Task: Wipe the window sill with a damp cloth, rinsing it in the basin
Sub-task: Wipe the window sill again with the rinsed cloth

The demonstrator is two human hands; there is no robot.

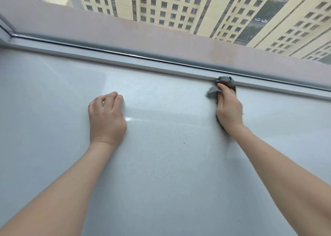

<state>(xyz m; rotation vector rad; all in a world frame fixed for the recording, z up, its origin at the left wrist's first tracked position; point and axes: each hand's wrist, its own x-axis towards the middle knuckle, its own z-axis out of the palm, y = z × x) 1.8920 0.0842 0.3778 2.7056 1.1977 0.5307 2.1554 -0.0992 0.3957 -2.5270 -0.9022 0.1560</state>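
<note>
A wide, pale grey speckled window sill [161, 164] fills most of the view. My right hand [229, 108] grips a crumpled grey cloth [224, 81] and presses it against the sill's far edge, where it meets the window frame [143, 61]. Part of the cloth sticks out past my fingertips onto the frame, and another fold shows to the left of my thumb. My left hand [106, 117] rests on the sill to the left with its fingers curled under, holding nothing. No basin is in view.
The window frame with a dark seal [107, 50] runs diagonally across the back of the sill. Behind the glass are a pinkish outer ledge [161, 36] and tall yellow apartment buildings far below. A frame corner [9, 33] sits at the far left.
</note>
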